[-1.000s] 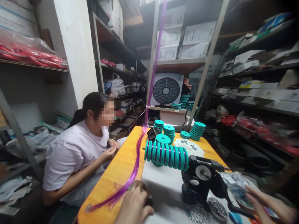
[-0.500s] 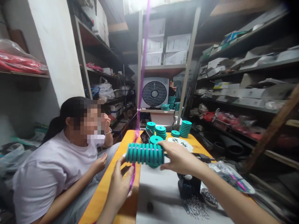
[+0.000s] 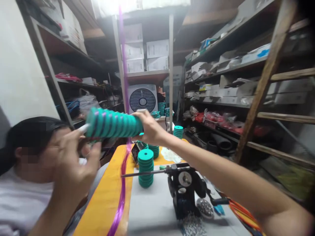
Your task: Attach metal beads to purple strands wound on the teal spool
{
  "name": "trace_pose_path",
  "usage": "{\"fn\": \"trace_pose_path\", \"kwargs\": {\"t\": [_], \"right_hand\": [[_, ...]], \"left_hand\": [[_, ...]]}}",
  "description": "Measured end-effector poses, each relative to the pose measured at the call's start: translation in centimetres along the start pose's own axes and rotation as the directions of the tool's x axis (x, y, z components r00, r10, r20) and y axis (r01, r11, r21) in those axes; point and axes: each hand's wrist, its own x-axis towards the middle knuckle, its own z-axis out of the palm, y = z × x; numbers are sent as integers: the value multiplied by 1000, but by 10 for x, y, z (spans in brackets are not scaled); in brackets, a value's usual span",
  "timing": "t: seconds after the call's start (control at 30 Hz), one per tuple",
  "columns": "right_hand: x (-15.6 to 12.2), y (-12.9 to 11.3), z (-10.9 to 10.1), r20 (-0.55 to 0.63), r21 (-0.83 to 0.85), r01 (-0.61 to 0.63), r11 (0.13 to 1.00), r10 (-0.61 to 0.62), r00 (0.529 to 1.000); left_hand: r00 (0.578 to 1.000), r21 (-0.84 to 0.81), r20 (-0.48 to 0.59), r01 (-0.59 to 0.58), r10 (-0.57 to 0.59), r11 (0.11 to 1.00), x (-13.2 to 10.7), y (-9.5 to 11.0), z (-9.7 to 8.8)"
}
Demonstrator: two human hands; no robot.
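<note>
A row of teal foam spools [image 3: 114, 124] is held sideways in the air, thin dark and purple lines showing in its grooves. At its right end, my right hand [image 3: 151, 128] is closed around the last spool. My left hand [image 3: 73, 164], blurred, is at the opposite end with white-tipped fingers against it. Below, a black hand-crank winder [image 3: 183, 183] stands on the table, its thin metal rod [image 3: 145, 173] bare and pointing left. A bundle of purple strands [image 3: 122, 193] hangs from above, passes behind the spools and runs down past the rod tip.
A stack of teal spools [image 3: 145, 167] stands behind the rod, with more stacks farther back. A bowl of small metal pieces [image 3: 205, 208] and a loose pile are beside the winder. Close on the left sits another person [image 3: 31, 177]. A box fan [image 3: 142, 100] and shelves lie beyond.
The spool row has come off the winder's rod and moved up and left in both hands. The view has turned to the right, and the other person's head is lower.
</note>
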Motion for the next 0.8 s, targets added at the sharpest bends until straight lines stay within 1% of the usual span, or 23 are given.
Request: {"fn": "trace_pose_path", "kwargs": {"t": [0.03,0.07,0.1,0.13,0.17,0.2,0.23,0.27,0.3,0.33,0.4,0.47,0.53,0.6,0.63,0.7,0.8], "right_hand": [[-4,26,-18,-43,-29,-62,998,61,997],[-11,54,-32,-72,-43,-109,993,106,992],[-20,82,-41,-103,-53,-156,986,150,983],[-31,109,-45,-130,-59,-209,976,200,971],[-43,135,-45,-160,-62,-272,960,259,953],[-56,161,-40,-190,-63,-340,938,323,927],[-68,184,-32,-218,-64,-408,911,387,896],[-80,206,-22,-244,-65,-477,876,450,859],[-91,227,-11,-273,-64,-544,837,509,816],[-100,245,1,-301,-65,-610,790,567,767],[-116,278,22,-335,-66,-714,697,659,674],[-127,304,40,-341,-68,-787,614,727,597],[-136,325,53,-330,-75,-836,544,777,535],[-143,340,64,-323,-89,-871,483,813,484],[-146,346,69,-322,-99,-883,458,825,464],[-152,355,77,-320,-123,-898,422,840,438],[-158,363,86,-317,-159,-910,384,853,415]], "left_hand": [[986,0,64,-156,155,988,19,15,26],[952,-47,116,-279,283,959,37,27,55],[908,-103,173,-368,381,924,52,38,85],[870,-161,224,-411,439,897,65,45,118],[829,-228,291,-424,477,876,74,51,151],[794,-312,345,-406,501,859,82,54,185],[760,-403,399,-357,512,843,86,56,218],[728,-473,470,-269,499,839,89,56,249],[671,-497,558,-202,489,844,89,56,278],[629,-492,611,-174,481,853,87,54,304],[564,-450,692,-152,451,880,81,47,347],[505,-392,758,-153,413,907,74,39,380],[419,-322,829,-185,371,928,67,29,403],[324,-251,888,-258,328,933,62,18,419],[279,-219,911,-301,305,928,59,13,426],[206,-171,943,-374,261,912,56,4,437],[126,-145,966,-454,225,879,54,-4,450]]}}
